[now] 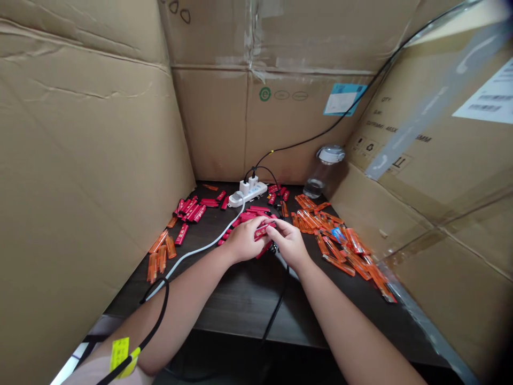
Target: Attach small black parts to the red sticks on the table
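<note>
Together — left hand [243,240], right hand [289,244]

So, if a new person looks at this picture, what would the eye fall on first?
The eye goes first to the many red disposable lighters and orange disposable lighters scattered on the dark table, red mostly left and centre, orange mostly right. At the centre, the left hand and right hand hold a red lighter together. Tall cardboard walls surround the table, with a white power strip at the back.
</note>
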`<state>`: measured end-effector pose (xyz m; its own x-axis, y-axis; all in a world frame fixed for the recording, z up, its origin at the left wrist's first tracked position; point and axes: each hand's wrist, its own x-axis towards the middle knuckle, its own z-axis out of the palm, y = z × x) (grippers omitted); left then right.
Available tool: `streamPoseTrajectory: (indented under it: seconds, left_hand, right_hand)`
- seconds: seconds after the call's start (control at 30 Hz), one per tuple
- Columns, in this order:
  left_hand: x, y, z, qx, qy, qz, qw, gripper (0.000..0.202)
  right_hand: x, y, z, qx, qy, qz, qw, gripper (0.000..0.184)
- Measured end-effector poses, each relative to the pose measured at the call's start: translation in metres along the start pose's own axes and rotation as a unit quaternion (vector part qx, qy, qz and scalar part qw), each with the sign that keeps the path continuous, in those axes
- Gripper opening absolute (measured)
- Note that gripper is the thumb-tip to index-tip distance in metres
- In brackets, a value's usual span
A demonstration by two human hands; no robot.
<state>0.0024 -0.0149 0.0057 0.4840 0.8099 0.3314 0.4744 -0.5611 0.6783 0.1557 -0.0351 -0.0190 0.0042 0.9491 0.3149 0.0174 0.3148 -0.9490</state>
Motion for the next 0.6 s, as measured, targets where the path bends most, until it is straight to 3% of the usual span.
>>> streamPoseTrajectory:
  seconds: [0.17, 0.37, 0.6]
  left_hand:
    - [0.005, 0.0, -0.005, -0.17, 0.031, -0.032, 0.984, 0.031]
    - [0.002, -0.002, -0.002, -0.178, -0.001, -0.001, 0.984, 0.033]
    - [0.002, -0.007, 0.006, -0.208, 0.031, -0.012, 0.978, 0.035]
  right_hand:
    - [0.002, -0.005, -0.005, 0.047, 0.054, 0.039, 0.997, 0.036]
    - [-0.001, -0.008, -0.003, 0.047, 0.063, 0.064, 0.995, 0.039]
    - [-0.004, -0.01, -0.003, 0.046, 0.07, 0.052, 0.995, 0.036]
